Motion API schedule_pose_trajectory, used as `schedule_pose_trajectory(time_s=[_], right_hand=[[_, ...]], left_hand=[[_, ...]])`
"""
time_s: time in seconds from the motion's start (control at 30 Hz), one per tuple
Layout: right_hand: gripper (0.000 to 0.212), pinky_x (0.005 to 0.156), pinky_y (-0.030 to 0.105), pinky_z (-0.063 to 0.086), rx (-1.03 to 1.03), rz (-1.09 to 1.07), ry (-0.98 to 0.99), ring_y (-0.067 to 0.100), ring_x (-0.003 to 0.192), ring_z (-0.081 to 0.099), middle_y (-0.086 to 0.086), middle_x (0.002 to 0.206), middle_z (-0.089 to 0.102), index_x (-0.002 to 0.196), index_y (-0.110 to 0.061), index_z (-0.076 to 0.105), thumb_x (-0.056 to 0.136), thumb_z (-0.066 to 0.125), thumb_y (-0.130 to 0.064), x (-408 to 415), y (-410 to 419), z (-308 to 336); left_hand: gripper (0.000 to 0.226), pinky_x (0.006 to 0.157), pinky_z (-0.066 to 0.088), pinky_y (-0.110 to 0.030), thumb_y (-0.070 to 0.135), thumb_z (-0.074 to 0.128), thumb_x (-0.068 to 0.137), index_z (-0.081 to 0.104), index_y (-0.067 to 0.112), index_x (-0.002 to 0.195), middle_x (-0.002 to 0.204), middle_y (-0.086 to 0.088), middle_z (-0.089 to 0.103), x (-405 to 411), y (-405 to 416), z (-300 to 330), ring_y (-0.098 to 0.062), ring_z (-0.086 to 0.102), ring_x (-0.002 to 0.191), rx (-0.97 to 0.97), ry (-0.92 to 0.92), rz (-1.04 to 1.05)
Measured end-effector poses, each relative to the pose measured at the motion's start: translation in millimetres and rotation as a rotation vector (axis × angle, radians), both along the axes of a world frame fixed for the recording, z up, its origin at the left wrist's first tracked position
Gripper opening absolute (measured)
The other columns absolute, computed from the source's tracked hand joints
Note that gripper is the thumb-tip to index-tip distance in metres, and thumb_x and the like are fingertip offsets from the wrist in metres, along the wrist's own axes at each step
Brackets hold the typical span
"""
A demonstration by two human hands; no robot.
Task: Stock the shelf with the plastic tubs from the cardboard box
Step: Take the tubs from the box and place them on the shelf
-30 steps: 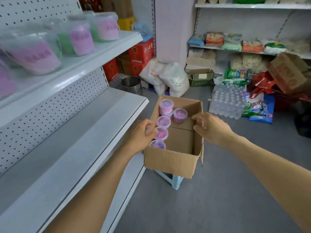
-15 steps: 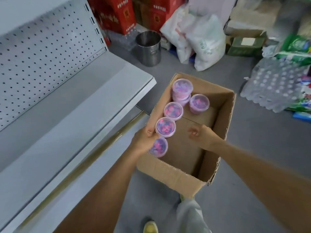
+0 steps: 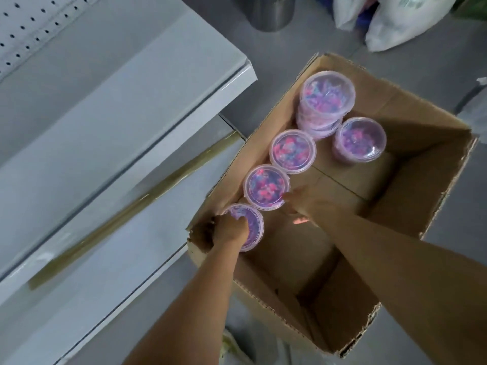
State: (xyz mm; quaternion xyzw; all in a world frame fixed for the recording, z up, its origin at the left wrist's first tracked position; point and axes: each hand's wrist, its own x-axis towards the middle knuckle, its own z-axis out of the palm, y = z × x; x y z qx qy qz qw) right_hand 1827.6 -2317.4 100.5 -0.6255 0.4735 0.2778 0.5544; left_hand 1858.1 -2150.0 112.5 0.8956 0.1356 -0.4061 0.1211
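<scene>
Inside the cardboard box (image 3: 434,164), left hand (image 3: 229,229) grips the nearest tub (image 3: 253,227); right hand (image 3: 303,204) touches the next tub (image 3: 266,187), grip unclear.

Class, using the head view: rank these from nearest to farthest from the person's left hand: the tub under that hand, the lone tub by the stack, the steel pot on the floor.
From the left hand:
1. Tub under the hand, in the cardboard box's near left corner, touched by it.
2. Lone tub, right of the stack, farther into the box.
3. Steel pot, on the floor beyond the box.
</scene>
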Motion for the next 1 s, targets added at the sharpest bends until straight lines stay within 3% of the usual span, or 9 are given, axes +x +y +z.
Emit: schedule_pose_trajectory(time_s=[0.13, 0.27, 0.37, 0.47, 0.57, 0.67, 0.8, 0.9, 1.0], right_hand=[[0.030, 0.061, 0.034, 0.056, 0.035, -0.117, 0.032, 0.021, 0.070, 0.062, 0.009, 0.077, 0.058, 0.103, -0.004, 0.058, 0.094, 0.058, -0.032, 5.1, 5.1, -15.1], [0.026, 0.078, 0.039, 0.055, -0.029, -0.147, -0.025, 0.019, 0.073, 0.058, 0.008, 0.084, 0.061, 0.102, -0.008, 0.057, 0.090, 0.061, -0.031, -6.5, -5.0, -15.9], [0.041, 0.070, 0.035, 0.050, -0.197, -0.056, -0.040, 0.024, 0.077, 0.057, 0.015, 0.094, 0.063, 0.110, -0.001, 0.063, 0.084, 0.066, -0.032, -14.6, -15.6, -5.2], [0.041, 0.058, 0.030, 0.048, -0.212, -0.058, -0.034, 0.027, 0.071, 0.058, 0.016, 0.090, 0.063, 0.109, 0.001, 0.062, 0.083, 0.065, -0.031, -28.5, -19.9, 15.5], [0.038, 0.060, 0.032, 0.052, -0.133, -0.191, -0.046, 0.027, 0.067, 0.059, 0.017, 0.086, 0.066, 0.103, 0.003, 0.063, 0.082, 0.064, -0.029, -45.5, -19.7, 37.1], [0.034, 0.071, 0.037, 0.056, -0.084, -0.256, -0.106, 0.025, 0.067, 0.059, 0.014, 0.078, 0.065, 0.100, 0.000, 0.062, 0.084, 0.063, -0.030, -61.5, -10.9, 67.2], [0.026, 0.072, 0.038, 0.057, -0.081, -0.310, -0.211, 0.025, 0.067, 0.060, 0.013, 0.074, 0.064, 0.096, -0.004, 0.062, 0.084, 0.062, -0.027, -81.7, 9.9, 112.7], [0.021, 0.069, 0.037, 0.057, -0.097, -0.287, -0.298, 0.027, 0.068, 0.063, 0.014, 0.077, 0.064, 0.090, -0.007, 0.062, 0.085, 0.061, -0.027, -103.7, 39.1, 157.7], [0.023, 0.068, 0.037, 0.057, -0.084, -0.239, -0.375, 0.029, 0.072, 0.064, 0.016, 0.082, 0.063, 0.094, -0.007, 0.061, 0.087, 0.059, -0.028, -127.3, 79.7, 198.9]], left_hand=[[0.052, 0.098, 0.045, -0.034, 0.025, 0.044, 0.097, 0.032, -0.003, 0.140, 0.134, -0.016, 0.053, -2.4, 4.4, -3.1, -0.030, 0.051, 0.124, 0.180, -0.035, -0.228], [0.034, 0.090, 0.051, -0.031, 0.029, 0.050, 0.096, 0.056, 0.007, 0.122, 0.118, -0.010, 0.065, -4.4, 9.2, 4.5, -0.025, 0.061, 0.112, 0.164, -0.038, -0.412], [0.038, 0.089, 0.051, -0.031, 0.042, 0.059, 0.091, 0.062, 0.011, 0.112, 0.112, -0.006, 0.069, -5.4, 9.3, 16.7, -0.023, 0.064, 0.105, 0.108, -0.051, -0.445], [0.046, 0.084, 0.047, -0.026, 0.049, 0.060, 0.087, 0.062, 0.013, 0.116, 0.116, -0.004, 0.067, -11.9, 8.4, 32.2, -0.022, 0.062, 0.107, 0.016, -0.153, -0.410], [0.047, 0.091, 0.045, -0.028, 0.043, 0.057, 0.090, 0.058, 0.010, 0.124, 0.124, -0.006, 0.063, -17.8, 12.5, 55.0, -0.024, 0.058, 0.114, -0.112, -0.183, -0.238], [0.050, 0.082, 0.053, -0.031, 0.037, 0.066, 0.084, 0.058, 0.005, 0.121, 0.111, -0.010, 0.066, -23.8, 27.0, 80.0, -0.026, 0.063, 0.102, -0.286, -0.154, 0.038], [0.040, 0.085, 0.057, -0.041, 0.031, 0.075, 0.076, 0.064, 0.008, 0.106, 0.098, -0.007, 0.068, -43.6, 58.5, 120.2, -0.026, 0.067, 0.092, -0.511, -0.217, 0.284], [0.024, 0.080, 0.056, -0.035, 0.028, 0.076, 0.077, 0.063, 0.011, 0.090, 0.093, -0.008, 0.066, -77.1, 109.5, 162.6, -0.024, 0.065, 0.085, -0.710, -0.221, 0.473], [0.033, 0.085, 0.057, -0.038, 0.023, 0.076, 0.080, 0.063, 0.004, 0.103, 0.102, -0.011, 0.065, -114.6, 171.0, 201.3, -0.026, 0.067, 0.096, -0.924, -0.108, 0.691]])
